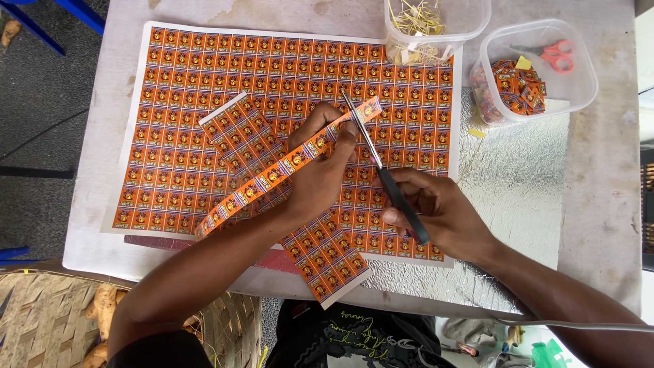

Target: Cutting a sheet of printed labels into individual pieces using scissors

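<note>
My left hand (319, 170) pinches a long single-row strip of orange labels (253, 188) that slants from lower left up to the right. My right hand (436, 208) grips black-handled scissors (388, 178), whose blades point up and left and straddle the strip near its upper end. Under both hands lies a large printed sheet of small orange labels (191, 116) spread over the table. A narrower cut piece of several label rows (327, 262) lies diagonally across that sheet, reaching past the table's near edge.
A clear plastic tub (579, 75) at the right holds cut orange labels and red-handled scissors (555, 54). Another clear tub (470, 20) at the top holds pale paper trimmings. Silver foil (511, 184) covers the table's right part. A woven basket (41, 320) stands lower left.
</note>
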